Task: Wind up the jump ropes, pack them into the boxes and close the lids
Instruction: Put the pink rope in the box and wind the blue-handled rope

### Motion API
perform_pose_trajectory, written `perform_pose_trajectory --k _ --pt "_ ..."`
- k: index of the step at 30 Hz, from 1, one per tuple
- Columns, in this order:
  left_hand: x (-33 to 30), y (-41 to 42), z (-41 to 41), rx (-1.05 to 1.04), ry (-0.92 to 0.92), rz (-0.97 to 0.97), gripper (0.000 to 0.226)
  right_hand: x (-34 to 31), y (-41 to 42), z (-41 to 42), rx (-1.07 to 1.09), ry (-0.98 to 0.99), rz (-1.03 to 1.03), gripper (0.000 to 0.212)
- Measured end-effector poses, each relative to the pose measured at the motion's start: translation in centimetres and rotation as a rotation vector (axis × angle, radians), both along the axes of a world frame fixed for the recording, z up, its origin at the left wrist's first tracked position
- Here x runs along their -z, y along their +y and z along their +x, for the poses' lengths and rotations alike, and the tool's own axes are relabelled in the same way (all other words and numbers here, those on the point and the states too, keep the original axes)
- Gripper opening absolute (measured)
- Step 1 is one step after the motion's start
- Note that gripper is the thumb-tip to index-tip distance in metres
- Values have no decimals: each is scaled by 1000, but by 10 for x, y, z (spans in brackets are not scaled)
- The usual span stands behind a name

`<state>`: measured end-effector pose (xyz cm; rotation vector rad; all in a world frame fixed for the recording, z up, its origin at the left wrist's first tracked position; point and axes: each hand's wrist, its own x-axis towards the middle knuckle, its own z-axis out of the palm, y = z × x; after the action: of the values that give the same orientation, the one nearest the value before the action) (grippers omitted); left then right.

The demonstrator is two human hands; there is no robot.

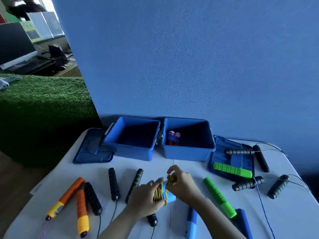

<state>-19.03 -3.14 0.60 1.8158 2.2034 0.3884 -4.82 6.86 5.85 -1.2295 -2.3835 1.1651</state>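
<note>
From the head camera, near the middle of the table's front edge, the left hand (pixel 146 198) is curled around a light-blue-handled jump rope (pixel 164 192), its thumb and fingers wrapped over the yellow-green cord coiled around the handles, while the right hand (pixel 183 184) pinches a bunched loop of that cord at the bundle's far end, fingertips together on it. The cord looks soft and limp, likely light, so it should slip loose unless the last turn is tucked; the stiff handles are the surer place to grip when lifting the bundle. Toward the table's back edge stand two open blue boxes: the left box (pixel 132 138) shows nothing inside, and the right box (pixel 188 139) already holds a wound rope with red handles (pixel 173 138). One lid (pixel 93 149) lies at the back left corner, another lid (pixel 231 157) right of the boxes carries a green handle (pixel 232 169). Unwound ropes lie about: orange handles (pixel 74 200) near the front left corner, black foam handles (pixel 278 186) by the right edge.
</note>
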Motion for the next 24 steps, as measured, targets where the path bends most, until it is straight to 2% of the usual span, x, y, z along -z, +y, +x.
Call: perform_pose_trajectory --k 4,6,13,18,24 --pt "-1 -7 13 75 -32 78 70 7 9 9 5 32 -141 45" --pt "0 -10 16 68 -70 95 70 13 12 12 48 36 -184 46" --pt "8 -14 25 68 -183 115 71 19 11 19 171 159 -273 18" --pt "4 -12 28 64 -220 131 66 13 9 21 238 242 -317 8" --pt "1 -2 35 48 -105 67 66 12 12 24 288 310 -351 7"
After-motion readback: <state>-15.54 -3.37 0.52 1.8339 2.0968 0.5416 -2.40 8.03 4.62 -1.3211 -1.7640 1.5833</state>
